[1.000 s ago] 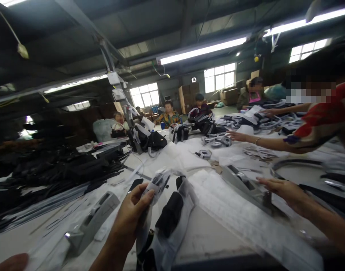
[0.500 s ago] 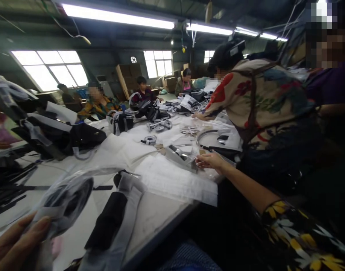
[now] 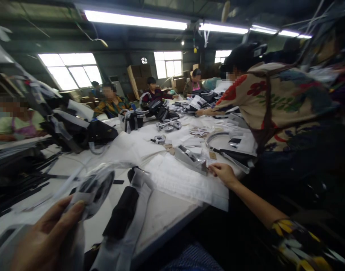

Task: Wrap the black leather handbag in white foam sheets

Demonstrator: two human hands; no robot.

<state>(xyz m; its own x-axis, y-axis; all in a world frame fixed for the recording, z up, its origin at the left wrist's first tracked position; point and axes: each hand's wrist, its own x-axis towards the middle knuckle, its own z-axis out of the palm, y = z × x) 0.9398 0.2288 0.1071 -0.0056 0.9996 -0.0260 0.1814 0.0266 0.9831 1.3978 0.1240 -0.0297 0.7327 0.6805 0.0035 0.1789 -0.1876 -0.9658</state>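
Note:
My left hand [image 3: 45,241], at the bottom left, is closed on a clear plastic bag [image 3: 94,186] with a dark round part inside, thumb pressed on its white label. Just right of the bag, a black piece in a grey-white wrapper [image 3: 124,214] lies on the white table [image 3: 172,218]. My right hand [image 3: 223,172] reaches out from a flowered sleeve. Its fingers are stretched toward the near end of a grey tape dispenser [image 3: 191,158] and touch it or nearly so. A stack of white sheets [image 3: 183,180] lies beside that hand.
A person in a flowered shirt [image 3: 276,101] leans over the table at the right, close to my right arm. Several other people sit along the far side. Black bags [image 3: 87,131], rolls and straps cover the table's middle and left. Another grey dispenser [image 3: 3,241] sits at the bottom left.
The view swung right, then settled slightly back left. My left hand kept its hold on the plastic bag. My right hand stayed at the tape dispenser's near end.

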